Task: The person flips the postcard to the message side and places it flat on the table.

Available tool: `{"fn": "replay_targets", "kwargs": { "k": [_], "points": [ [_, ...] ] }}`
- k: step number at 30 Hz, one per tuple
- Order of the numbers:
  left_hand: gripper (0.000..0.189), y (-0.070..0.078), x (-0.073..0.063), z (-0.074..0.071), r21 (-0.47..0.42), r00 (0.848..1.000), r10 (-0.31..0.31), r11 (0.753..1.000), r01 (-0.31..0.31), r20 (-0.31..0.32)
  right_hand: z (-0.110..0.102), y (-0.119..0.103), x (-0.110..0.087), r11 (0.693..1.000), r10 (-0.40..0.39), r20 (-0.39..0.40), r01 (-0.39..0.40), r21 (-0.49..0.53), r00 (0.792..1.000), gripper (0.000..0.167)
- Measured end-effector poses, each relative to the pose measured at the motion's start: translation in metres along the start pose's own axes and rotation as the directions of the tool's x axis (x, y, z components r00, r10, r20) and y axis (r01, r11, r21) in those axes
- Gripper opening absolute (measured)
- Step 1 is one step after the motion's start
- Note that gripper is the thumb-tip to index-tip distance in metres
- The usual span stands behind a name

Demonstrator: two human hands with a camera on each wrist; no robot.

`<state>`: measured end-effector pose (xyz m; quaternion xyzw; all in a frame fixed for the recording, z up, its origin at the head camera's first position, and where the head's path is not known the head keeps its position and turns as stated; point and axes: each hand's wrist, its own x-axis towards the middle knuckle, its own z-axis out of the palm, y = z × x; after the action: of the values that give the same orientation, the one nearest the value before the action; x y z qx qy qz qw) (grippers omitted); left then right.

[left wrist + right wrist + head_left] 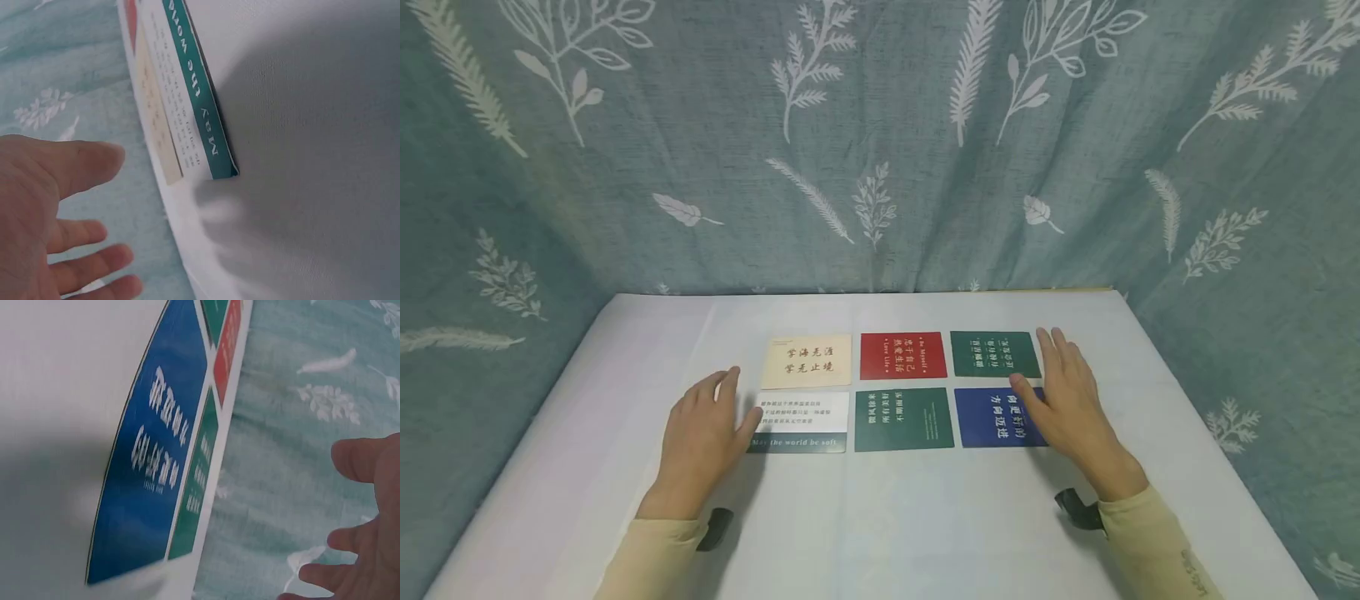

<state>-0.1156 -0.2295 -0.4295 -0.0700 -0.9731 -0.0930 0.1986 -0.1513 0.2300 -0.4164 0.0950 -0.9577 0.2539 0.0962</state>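
Observation:
Six cards lie in two rows on a white table. The back row has a cream card (807,362), a red card (903,356) and a dark green card (994,354). In front of them are a white card with a green band (801,422), a green card (904,419) and a blue card (998,417). My left hand (703,433) hovers beside the white card, fingers relaxed and holding nothing. My right hand (1070,404) is over the right edge of the blue card, its fingers extended and nothing in its grasp. Both wrist views show bare fingers apart from the cards.
A teal curtain (880,225) with white leaf prints hangs behind the table and along both sides. The white tabletop (895,525) stretches in front of the cards. A dark wrist-worn device (1078,509) shows at the right sleeve, another dark device (715,529) at the left.

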Motion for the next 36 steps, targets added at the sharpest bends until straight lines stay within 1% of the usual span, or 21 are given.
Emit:
{"fn": "replay_targets", "kwargs": {
  "k": [2, 5, 7, 10, 14, 19, 23, 25, 28, 31, 33, 36],
  "points": [
    [0.06, -0.001, -0.001, -0.001, -0.016, 1.0, -0.001, 1.0, 0.0, -0.019, 0.004, -0.006, 0.001, 1.0, -0.008, -0.009, 0.009, 0.014, 1.0, 0.079],
    [0.057, -0.003, -0.002, -0.003, -0.034, 1.0, -0.014, 0.999, 0.014, -0.004, 0.011, -0.018, 0.002, 0.999, -0.019, 0.002, 0.019, 0.035, 1.0, 0.078],
    [0.056, -0.003, -0.004, -0.003, -0.039, 0.999, -0.022, 0.999, 0.023, 0.027, 0.015, -0.028, 0.003, 0.998, -0.032, 0.019, 0.031, 0.048, 0.999, 0.076],
    [0.056, -0.002, -0.006, -0.003, -0.044, 0.994, -0.041, 0.998, 0.046, 0.102, 0.021, -0.046, 0.004, 0.998, -0.047, 0.053, 0.044, 0.053, 0.998, 0.074],
    [0.059, 0.0, -0.008, -0.003, -0.039, 0.976, -0.081, 0.995, 0.09, 0.2, 0.031, -0.073, 0.005, 0.994, -0.077, 0.117, 0.067, 0.085, 0.99, 0.071],
    [0.063, 0.0, -0.008, 0.0, -0.035, 0.957, -0.113, 0.991, 0.127, 0.267, 0.051, -0.106, 0.006, 0.986, -0.111, 0.218, 0.08, 0.144, 0.97, 0.067],
    [0.065, -0.002, -0.008, 0.005, -0.033, 0.937, -0.135, 0.988, 0.154, 0.322, 0.068, -0.126, 0.008, 0.985, -0.135, 0.29, 0.099, 0.138, 0.947, 0.064],
    [0.065, -0.001, -0.007, 0.007, -0.022, 0.931, -0.14, 0.987, 0.157, 0.336, 0.076, -0.133, 0.011, 0.985, -0.146, 0.324, 0.108, 0.132, 0.935, 0.062],
    [0.064, 0.0, -0.005, 0.008, -0.009, 0.931, -0.141, 0.988, 0.153, 0.337, 0.086, -0.144, 0.013, 0.987, -0.133, 0.372, 0.09, 0.133, 0.919, 0.06],
    [0.063, 0.001, -0.005, 0.008, 0.003, 0.932, -0.14, 0.989, 0.148, 0.333, 0.095, -0.152, 0.015, 0.988, -0.118, 0.403, 0.066, 0.14, 0.908, 0.056],
    [0.063, 0.001, -0.005, 0.008, 0.008, 0.933, -0.139, 0.989, 0.145, 0.332, 0.101, -0.157, 0.016, 0.989, -0.111, 0.413, 0.058, 0.138, 0.904, 0.051],
    [0.064, 0.001, -0.005, 0.008, 0.013, 0.934, -0.137, 0.99, 0.141, 0.331, 0.108, -0.162, 0.017, 0.991, -0.102, 0.413, 0.054, 0.126, 0.905, 0.046]
  ]
}}
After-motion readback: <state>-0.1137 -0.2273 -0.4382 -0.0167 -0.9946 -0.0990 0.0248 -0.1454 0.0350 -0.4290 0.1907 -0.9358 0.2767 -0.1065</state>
